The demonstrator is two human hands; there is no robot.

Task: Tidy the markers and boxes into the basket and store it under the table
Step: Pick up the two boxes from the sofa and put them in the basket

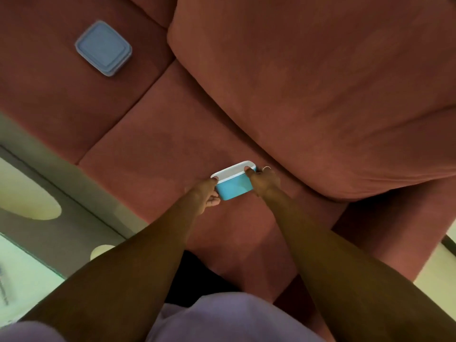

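Home living room, plush reddish sofa (271, 95) with big cushions, pale tiled floor (22, 188)

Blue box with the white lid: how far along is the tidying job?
Done: nothing visible; no basket in view. In hand: left grip and right grip hold the blue box at the sofa. Left: the grey lidded box lying farther along it.

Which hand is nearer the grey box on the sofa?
The left hand. Both sit below-right of the grey box, gripping the turquoise box; the right hand is farther.
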